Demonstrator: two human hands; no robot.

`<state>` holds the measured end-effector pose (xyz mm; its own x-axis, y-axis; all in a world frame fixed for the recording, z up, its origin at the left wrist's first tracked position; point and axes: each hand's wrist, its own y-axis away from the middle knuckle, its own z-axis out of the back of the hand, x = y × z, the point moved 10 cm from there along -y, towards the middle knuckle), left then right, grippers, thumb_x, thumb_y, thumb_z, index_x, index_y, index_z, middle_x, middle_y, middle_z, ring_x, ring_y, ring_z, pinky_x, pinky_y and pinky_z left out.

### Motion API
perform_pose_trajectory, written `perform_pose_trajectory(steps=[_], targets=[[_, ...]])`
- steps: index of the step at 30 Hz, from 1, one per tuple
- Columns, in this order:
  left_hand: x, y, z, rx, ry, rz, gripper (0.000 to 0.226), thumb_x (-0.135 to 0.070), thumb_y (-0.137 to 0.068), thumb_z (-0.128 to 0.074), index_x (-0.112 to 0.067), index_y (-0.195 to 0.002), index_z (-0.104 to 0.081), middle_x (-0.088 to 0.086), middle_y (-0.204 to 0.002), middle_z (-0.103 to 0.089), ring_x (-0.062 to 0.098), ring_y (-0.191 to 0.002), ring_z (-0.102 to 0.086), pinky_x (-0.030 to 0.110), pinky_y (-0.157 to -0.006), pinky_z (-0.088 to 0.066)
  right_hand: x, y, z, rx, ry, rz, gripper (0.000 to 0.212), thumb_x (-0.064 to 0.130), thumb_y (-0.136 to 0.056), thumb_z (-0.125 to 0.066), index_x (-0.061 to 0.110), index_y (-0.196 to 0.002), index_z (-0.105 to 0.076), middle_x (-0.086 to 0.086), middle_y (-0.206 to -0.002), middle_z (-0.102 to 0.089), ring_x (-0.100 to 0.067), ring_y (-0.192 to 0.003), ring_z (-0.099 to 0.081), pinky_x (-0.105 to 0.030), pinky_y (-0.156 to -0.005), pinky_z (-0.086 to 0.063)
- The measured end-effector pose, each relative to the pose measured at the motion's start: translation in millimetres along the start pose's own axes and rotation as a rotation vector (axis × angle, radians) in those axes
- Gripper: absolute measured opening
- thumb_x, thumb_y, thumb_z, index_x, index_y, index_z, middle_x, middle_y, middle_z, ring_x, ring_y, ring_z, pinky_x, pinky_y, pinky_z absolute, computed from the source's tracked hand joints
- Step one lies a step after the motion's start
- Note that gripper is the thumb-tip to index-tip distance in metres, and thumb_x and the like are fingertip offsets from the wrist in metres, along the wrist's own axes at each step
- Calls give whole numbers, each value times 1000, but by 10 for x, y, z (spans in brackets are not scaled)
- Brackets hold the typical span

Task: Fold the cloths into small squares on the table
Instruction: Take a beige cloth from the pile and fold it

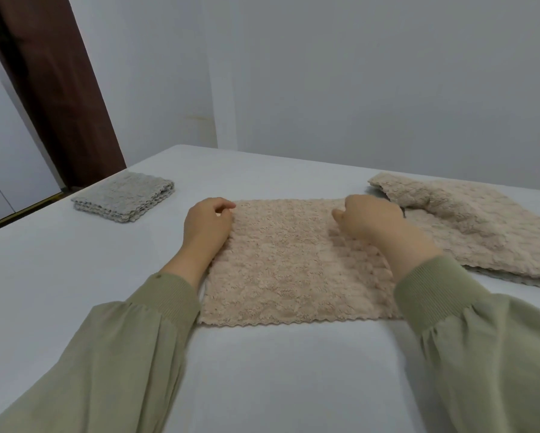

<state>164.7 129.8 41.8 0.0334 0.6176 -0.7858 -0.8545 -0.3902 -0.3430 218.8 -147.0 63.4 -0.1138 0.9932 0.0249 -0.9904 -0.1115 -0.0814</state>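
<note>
Pale grey table (262, 385) across the whole lower view, rounded far corner set against a plain grey-white wall (356, 73). At far left, a dark brown door frame (53, 89) leaning through the picture, with a white panel (9, 151) beside it.

On the table's far left, well apart from the rest: grey cloth (124, 200), folded into a small thick square, scalloped edges stacked. In the middle, directly ahead: beige cloth (293, 270), lying flat and spread, scalloped hem nearest the viewer. To the right, just beside it: second beige cloth (481, 226), larger, rumpled, far left corner turned over on itself, a grey edge showing beneath its near hem.

Both arms in olive green sleeves (137, 339), reaching forward from the bottom corners. Left hand (206, 223) at the far left corner of the beige cloth, palm down, fingers curled, fingertips pinching that corner. Right hand (368, 218) at the far right corner of the same cloth, knuckles up, fingers curled downward, thumb stretched leftward on the pile; grip on the edge hidden behind the back of the hand, so impossible to tell whether held or only pressed.
</note>
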Motion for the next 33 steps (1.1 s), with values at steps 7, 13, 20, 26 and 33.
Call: perform_pose_trajectory(steps=[7, 13, 20, 26, 33], targets=[[225, -417, -290, 83, -264, 58, 39, -25, -95, -43, -21, -133, -52, 5, -135, -54, 23, -122, -50, 34, -98, -41, -148, -359, -436, -62, -229, 23, 36, 30, -99, -32, 11, -126, -46, -11, -130, -51, -31, -122, -43, -51, -103, -31], [209, -516, -511, 214, -496, -17, 43, -27, -95, -45, -20, -137, -46, 7, -136, -46, 26, -126, -40, 38, -101, -37, -272, -458, -503, -61, -273, -47, 36, 30, -95, -43, 14, -127, -46, -12, -130, -51, -31, -123, -42, -53, -106, -29], [169, -476, -426, 187, -283, 3, 29, -12, -87, -52, -22, -110, -66, 6, -115, -64, 27, -104, -59, 36, -86, -49, -265, -341, -303, -241, -582, 8, 54, -2, -82, -49, 9, -135, -46, -13, -123, -57, -29, -116, -49, -36, -91, -44], [99, -422, -342, 144, -172, 16, 23, -2, -82, -49, -22, -73, -57, -2, -74, -57, 18, -61, -53, 24, -51, -39, -251, -295, -234, -278, -613, 3, 34, -11, -74, -48, 7, -98, -63, -12, -101, -59, -20, -87, -47, -26, -62, -33], [28, -378, -311, 153, 14, -11, 13, -8, -80, -67, -16, -76, -57, -1, -70, -56, 14, -64, -49, 23, -54, -36, -263, -279, -265, -220, -912, 9, 41, 5, -81, -64, 18, -118, -52, -3, -104, -52, -12, -82, -49, -18, -59, -37]])
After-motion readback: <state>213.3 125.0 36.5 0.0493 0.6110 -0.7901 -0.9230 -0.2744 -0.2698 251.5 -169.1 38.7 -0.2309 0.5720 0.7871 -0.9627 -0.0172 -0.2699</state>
